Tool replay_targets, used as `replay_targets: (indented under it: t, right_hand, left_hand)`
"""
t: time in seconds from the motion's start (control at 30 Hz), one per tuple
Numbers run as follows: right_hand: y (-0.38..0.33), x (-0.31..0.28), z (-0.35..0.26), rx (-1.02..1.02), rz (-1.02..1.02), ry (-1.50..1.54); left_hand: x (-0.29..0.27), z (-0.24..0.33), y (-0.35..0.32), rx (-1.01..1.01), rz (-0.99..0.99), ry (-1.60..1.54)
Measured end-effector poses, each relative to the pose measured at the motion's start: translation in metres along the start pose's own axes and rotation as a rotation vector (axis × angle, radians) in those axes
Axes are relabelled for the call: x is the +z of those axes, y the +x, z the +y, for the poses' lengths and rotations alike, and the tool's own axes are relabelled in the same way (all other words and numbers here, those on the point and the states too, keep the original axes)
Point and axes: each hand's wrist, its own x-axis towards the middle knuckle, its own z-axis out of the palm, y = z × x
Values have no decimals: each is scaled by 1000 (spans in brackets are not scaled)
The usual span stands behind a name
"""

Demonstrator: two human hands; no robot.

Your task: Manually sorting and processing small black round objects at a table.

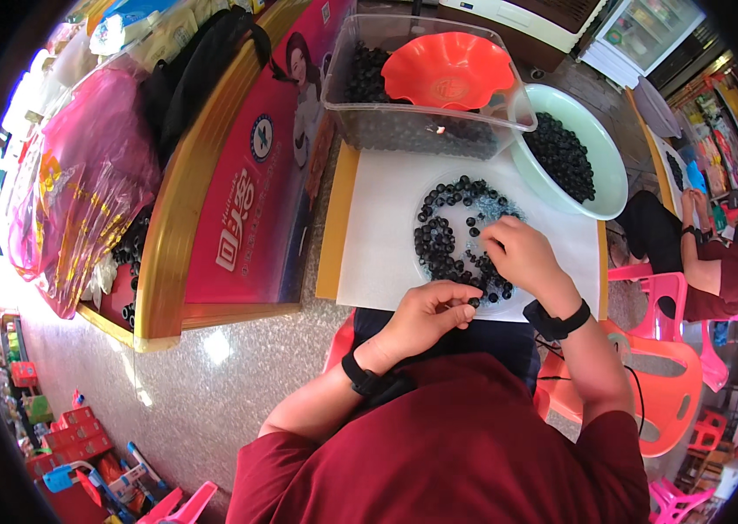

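Observation:
My left hand (pixel 426 316) pinches a small black round piece (pixel 474 302) between thumb and fingertips, at the near edge of a clear round tray (pixel 422 194). Over the right side of that tray, my right hand (pixel 522 255) is closed with its fingertips pointing down. Whatever it may hold is hidden by the fingers. Inside the tray, black round pieces (pixel 435 240) lie in a loose heap. Tiny pale-blue bits (pixel 496 208) are gathered along the tray's far right side.
The tray rests on a white-topped table (pixel 376 227). Behind it stands a clear plastic bin (pixel 421 118) of black pieces holding a red scalloped bowl (pixel 448 70). A pale-green basin (pixel 609 170) of black pieces sits at right. A co-worker (pixel 718 271) sits farther right.

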Motion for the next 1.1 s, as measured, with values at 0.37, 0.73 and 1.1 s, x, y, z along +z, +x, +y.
replay_targets:
  t: [0.37,0.73,1.1]
  right_hand:
    - [2,-5,-1,-46,-226,-239]
    - [-29,-22,-15,346,-101,1159]
    - [-58,-34,-26,11,180,1148]
  left_hand:
    - [0,-1,1,-4,25,21]
    - [4,9,-3,-33,64,-11]
    - [16,40,1,18,75,-77]
